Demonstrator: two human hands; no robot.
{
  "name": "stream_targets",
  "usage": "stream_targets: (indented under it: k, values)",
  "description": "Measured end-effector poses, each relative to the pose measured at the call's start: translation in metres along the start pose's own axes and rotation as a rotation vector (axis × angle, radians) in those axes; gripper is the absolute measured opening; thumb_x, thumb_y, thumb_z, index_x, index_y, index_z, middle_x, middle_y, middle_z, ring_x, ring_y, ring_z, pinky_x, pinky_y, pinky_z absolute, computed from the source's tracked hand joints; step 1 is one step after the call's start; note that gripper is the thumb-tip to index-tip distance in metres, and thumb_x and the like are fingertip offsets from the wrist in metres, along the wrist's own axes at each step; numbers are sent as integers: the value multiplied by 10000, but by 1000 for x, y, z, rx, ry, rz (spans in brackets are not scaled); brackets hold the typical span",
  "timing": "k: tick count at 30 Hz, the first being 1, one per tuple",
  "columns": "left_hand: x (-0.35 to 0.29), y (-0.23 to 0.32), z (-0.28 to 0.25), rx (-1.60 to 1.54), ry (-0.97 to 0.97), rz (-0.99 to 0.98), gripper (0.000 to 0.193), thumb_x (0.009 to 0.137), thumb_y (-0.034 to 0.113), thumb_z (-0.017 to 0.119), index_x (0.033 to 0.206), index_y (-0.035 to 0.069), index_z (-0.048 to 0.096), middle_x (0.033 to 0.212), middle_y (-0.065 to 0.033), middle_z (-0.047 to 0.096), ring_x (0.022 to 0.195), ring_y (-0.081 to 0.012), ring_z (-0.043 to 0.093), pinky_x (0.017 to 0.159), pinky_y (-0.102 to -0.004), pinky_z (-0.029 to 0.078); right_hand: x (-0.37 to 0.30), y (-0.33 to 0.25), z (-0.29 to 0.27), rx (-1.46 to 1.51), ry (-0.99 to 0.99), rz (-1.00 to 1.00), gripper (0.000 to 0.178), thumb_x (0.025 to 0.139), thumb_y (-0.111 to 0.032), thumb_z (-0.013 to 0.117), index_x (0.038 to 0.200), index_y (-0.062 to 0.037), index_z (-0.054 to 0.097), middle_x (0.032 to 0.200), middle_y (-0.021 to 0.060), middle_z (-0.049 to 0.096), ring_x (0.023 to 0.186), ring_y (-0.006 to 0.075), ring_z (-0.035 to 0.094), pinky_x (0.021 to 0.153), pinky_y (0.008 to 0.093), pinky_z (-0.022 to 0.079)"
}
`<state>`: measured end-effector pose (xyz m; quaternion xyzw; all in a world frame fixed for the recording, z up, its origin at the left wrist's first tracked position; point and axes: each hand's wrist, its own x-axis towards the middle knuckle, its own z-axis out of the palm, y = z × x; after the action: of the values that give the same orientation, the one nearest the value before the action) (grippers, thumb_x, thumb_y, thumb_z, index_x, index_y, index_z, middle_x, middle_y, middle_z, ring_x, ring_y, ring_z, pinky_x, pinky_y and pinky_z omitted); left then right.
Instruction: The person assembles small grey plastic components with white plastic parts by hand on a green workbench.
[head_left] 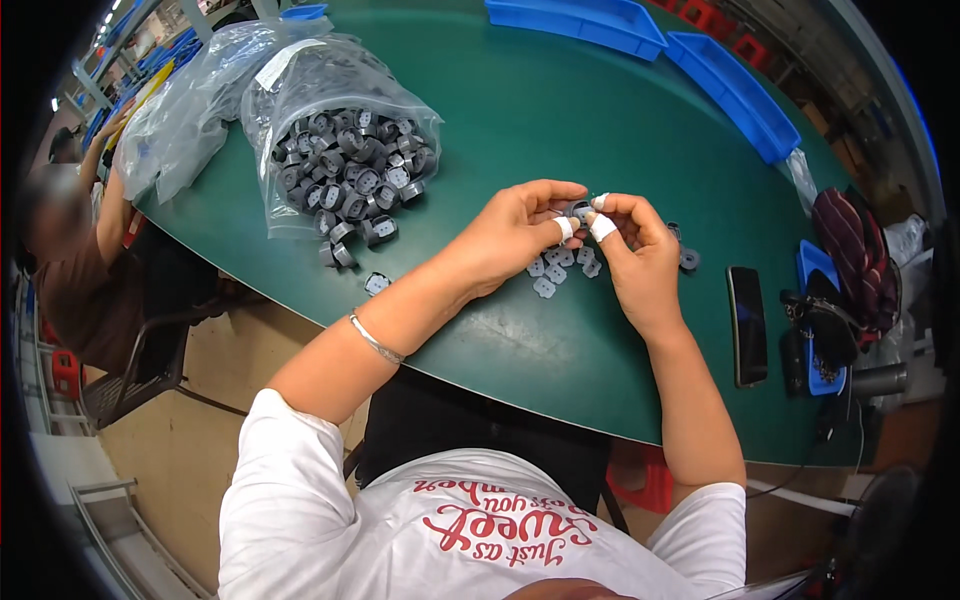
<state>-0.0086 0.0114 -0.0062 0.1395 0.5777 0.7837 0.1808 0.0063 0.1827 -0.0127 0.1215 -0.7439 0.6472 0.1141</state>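
Over the green table, my left hand [515, 228] and my right hand [642, 250] meet, fingertips pinched around a small grey plastic part [579, 211]. White tape wraps several of my fingertips, and the fingers cover much of the part. Just below them lies a loose group of flat light-grey plates [556, 262] with cut-outs. Beside my right hand is a dark grey ring-shaped piece [689, 259]. To the left, a clear plastic bag [290, 190] lies open, with many dark grey ring-shaped parts [352, 165] spilling from its mouth. One such part [377, 284] sits alone near the table edge.
Blue trays [580, 22] line the far side. A phone [747, 325] lies at the right, near a blue tray [822, 372] with a dark pouch and a patterned cloth [855, 260]. Another person [85, 260] sits at the left, beyond the table edge.
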Motion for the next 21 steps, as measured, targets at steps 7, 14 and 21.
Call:
stream_targets:
  k: [7,14,21]
  values:
    - [3,-7,-4,-93,-12,-33,429,892,-30,503,1312,-99,449,1126,-127,612,968,-148,610,893,-271,491,-2,-1,3,-63,37,56,95,883,-39,616,965,7,621,846,25,650,750,69,596,652,222,481]
    - [6,-12,-4,-209,18,-71,412,889,-35,500,1294,-100,465,1097,-118,627,928,-140,617,875,-260,495,-5,4,11,96,137,154,65,875,-49,641,915,-14,604,834,9,620,725,62,570,649,213,458]
    - [5,-12,-4,-241,59,-88,369,891,-18,516,1252,-93,504,1074,-122,639,913,-137,628,834,-257,523,-1,3,7,249,107,271,90,870,-55,649,932,-18,596,881,14,621,788,63,574,678,221,455]
